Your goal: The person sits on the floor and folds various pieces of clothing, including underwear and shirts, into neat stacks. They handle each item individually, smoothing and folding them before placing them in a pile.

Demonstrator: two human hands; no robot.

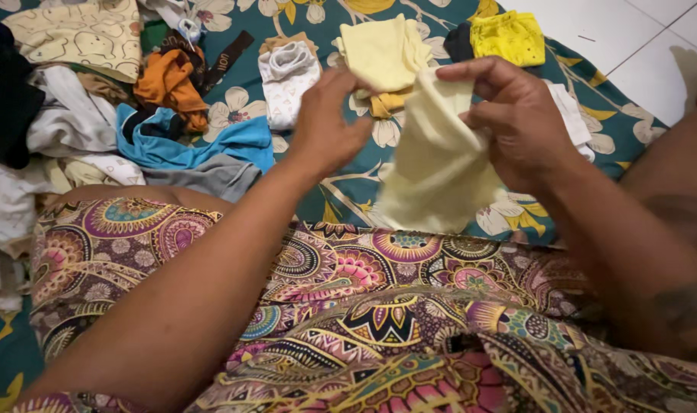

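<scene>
Head view looks down over a lap draped in a bright paisley cloth (pixel 409 321) toward a teal flowered sheet (pixel 341 191) spread on the floor. Both forearms reach forward from the bottom corners and meet above the sheet. The right hand (pixel 516 122) is raised, thumb and fingers pinched on the top edge of a pale yellow garment (pixel 436 164), which hangs down from that grip to just above the lap. The left hand (pixel 325 126) sits at nine o'clock of the garment, fingers curled toward its upper corner — whether it actually grips the fabric or only touches it, I cannot tell.

Behind the hands, at twelve o'clock, lies a folded pale yellow piece (pixel 383 53) on a mustard one. At one o'clock sits a bright yellow printed item (pixel 509 34); at eleven o'clock a small white folded piece (pixel 287 76). Further round at ten o'clock is a loose heap — an orange garment (pixel 168 84), a blue one (pixel 211 145), a grey one (pixel 211 176) and a black strap with pale lettering (pixel 226 53). White floor tiles (pixel 639 38) show at two o'clock.
</scene>
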